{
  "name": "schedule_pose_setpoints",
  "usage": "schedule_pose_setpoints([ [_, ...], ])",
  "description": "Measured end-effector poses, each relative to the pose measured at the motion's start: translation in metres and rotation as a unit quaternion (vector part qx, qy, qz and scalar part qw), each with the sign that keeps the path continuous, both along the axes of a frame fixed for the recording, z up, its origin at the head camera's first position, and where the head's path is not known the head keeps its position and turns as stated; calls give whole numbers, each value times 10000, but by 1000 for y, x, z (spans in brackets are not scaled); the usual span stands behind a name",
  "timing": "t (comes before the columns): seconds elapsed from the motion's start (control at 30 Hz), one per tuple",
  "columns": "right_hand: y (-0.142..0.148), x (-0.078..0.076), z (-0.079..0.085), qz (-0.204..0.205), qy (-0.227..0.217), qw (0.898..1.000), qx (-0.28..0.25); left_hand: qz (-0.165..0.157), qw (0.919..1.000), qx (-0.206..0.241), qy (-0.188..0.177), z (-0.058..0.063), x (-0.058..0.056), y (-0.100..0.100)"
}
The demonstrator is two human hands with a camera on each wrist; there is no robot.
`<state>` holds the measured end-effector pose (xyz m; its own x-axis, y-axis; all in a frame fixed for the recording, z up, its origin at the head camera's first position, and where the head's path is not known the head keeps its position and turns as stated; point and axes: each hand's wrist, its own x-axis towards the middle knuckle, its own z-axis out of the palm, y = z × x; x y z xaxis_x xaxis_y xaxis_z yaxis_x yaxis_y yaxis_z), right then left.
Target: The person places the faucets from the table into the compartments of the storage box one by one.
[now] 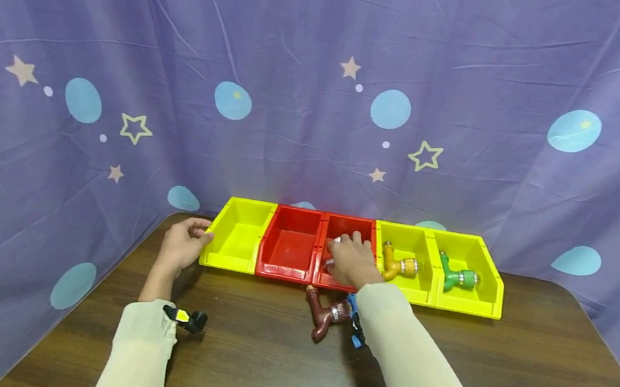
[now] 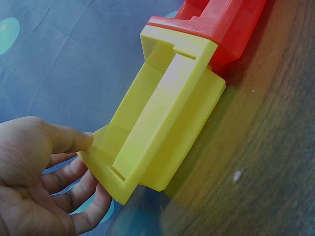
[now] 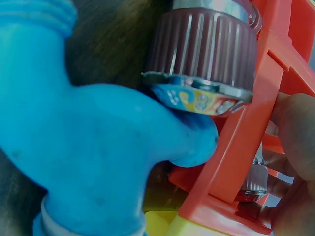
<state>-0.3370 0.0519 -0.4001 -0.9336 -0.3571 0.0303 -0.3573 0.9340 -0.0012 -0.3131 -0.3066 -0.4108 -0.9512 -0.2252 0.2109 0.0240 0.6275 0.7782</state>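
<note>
At the row's left end, my left hand (image 1: 181,245) pinches the side edge of a yellow bin (image 2: 162,142), thumb on one face and fingers on the other. My right hand (image 1: 353,260) reaches into the second red bin (image 1: 350,225), its fingers curled about a tap. Most of this tap is hidden; a ribbed knob (image 3: 256,179) shows beside the fingers. In front of that bin a maroon tap (image 1: 321,314) lies on the table. Close to it is a blue tap (image 3: 103,137), largely covered by my right sleeve in the head view.
Beside the left yellow bin stands another red bin (image 1: 289,250). To the right, two yellow bins hold an orange-yellow tap (image 1: 393,265) and a green tap (image 1: 457,277). The wooden table (image 1: 250,364) reaches back to a purple patterned curtain (image 1: 308,34).
</note>
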Motion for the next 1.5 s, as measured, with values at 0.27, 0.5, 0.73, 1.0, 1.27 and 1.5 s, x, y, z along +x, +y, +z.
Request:
schedule_pose_setpoints([
  [0.27,-1,0,0,-40,-156,9998,-96,-1,10000,16,-30,-1,1,-2],
  [0.5,0,1,0,-13,-65,10000,-11,3,9999,105,-47,0,1,-1],
  [0.73,0,1,-1,-29,-79,10000,11,30,9999,117,-15,-1,0,0],
  [1.0,3,1,3,66,86,9998,171,25,9999,131,-4,-1,-1,-1],
  [1.27,7,7,13,330,314,9990,7,33,10000,59,-32,-1,0,-2],
  [1.5,18,14,19,445,456,9980,30,30,10000,46,-27,1,1,-1],
])
